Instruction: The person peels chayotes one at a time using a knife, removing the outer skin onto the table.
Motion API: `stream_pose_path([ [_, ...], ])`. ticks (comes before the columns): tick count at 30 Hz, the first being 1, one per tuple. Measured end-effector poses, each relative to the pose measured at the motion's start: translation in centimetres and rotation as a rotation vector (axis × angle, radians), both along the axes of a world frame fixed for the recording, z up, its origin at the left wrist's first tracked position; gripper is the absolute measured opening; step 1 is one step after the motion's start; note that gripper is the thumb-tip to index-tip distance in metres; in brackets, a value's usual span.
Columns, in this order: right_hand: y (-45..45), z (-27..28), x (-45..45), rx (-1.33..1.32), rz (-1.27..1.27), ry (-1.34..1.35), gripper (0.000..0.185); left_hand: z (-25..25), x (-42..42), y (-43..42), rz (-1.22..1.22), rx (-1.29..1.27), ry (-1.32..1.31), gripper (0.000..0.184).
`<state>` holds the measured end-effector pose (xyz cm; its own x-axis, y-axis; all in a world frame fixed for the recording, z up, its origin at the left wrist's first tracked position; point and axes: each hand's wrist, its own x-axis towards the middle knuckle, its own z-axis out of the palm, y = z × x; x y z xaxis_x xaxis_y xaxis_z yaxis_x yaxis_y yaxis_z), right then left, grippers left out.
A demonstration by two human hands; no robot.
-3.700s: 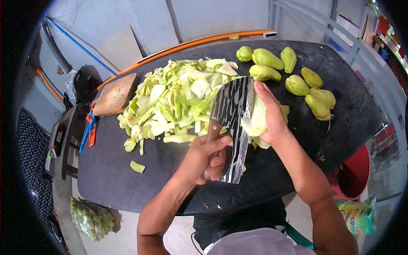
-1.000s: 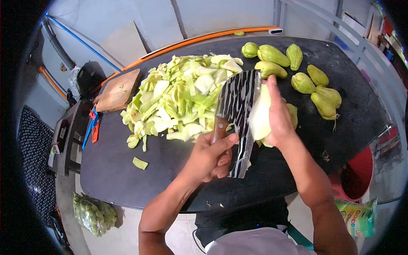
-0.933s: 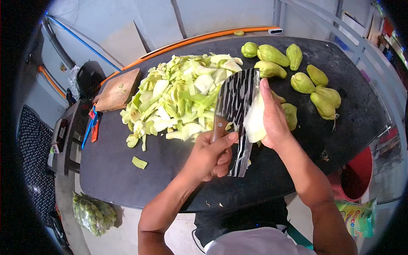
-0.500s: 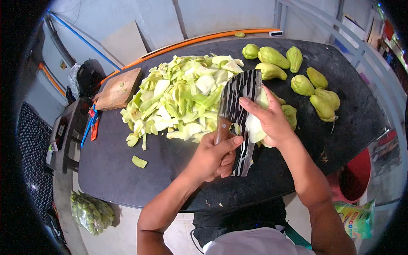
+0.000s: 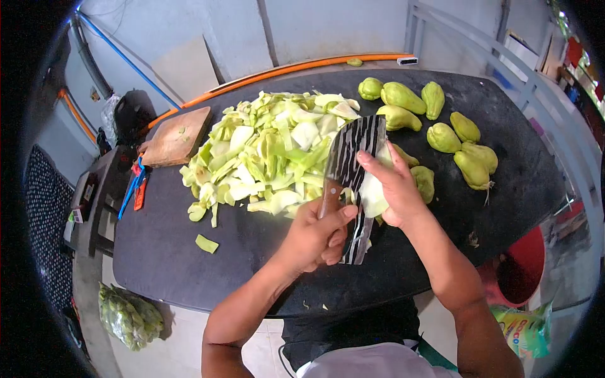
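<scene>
Pale wall panels (image 5: 334,28) rise behind a dark table (image 5: 183,271) bearing one heap of pale-green slices (image 5: 265,151), too overlapped to count. Just right of the heap, the left hand (image 5: 320,234) is closed around the wooden handle of one broad knife (image 5: 356,148). Beside it, the right hand (image 5: 398,189), half curled, holds one pale cut piece (image 5: 376,196) close to the blade, one digit overlapping the blade; the piece is partly covered, and contact with the edge cannot be told. Farther right of the heap lie eight green fruits (image 5: 403,97), in two groups of four; two more show partly behind the right hand. Left of the heap sits one wooden board (image 5: 178,137); in front, one loose slice (image 5: 207,244).
</scene>
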<state>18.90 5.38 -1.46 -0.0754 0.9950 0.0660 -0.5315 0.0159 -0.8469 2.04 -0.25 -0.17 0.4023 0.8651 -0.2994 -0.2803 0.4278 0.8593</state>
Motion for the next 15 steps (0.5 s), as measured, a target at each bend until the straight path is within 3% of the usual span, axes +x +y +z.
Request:
stream_pose_path([
  [6, 0.5, -0.1, 1.1, -0.103, 0.339, 0.503, 0.039, 1.6, -2.2, 1.4, 0.489, 0.262, -0.04, 0.019],
  [7, 0.1, 0.7, 1.1, -0.169, 0.283, 0.517, 0.048, 1.5, -2.3, 1.2, 0.498, 0.345, 0.118, 0.016],
  [8, 0.1, 0.7, 1.1, -0.162, 0.206, 0.551, 0.05, 1.1, -2.2, 0.8, 0.468, 0.419, 0.272, 0.016],
  [11, -0.2, 1.0, 0.8, -0.145, -0.052, 0.555, 0.065, -0.2, -0.7, -0.8, 0.328, 1.02, 0.818, 0.019],
  [12, 0.4, 0.6, 0.8, -0.165, -0.167, 0.578, 0.073, -0.3, -0.2, -1.3, 0.228, 1.054, 0.809, 0.04],
  [15, 0.5, -1.0, 1.5, 0.188, -0.17, 0.552, 0.08, -1.6, 1.1, -2.0, 0.091, 1.225, 0.921, 0.059],
])
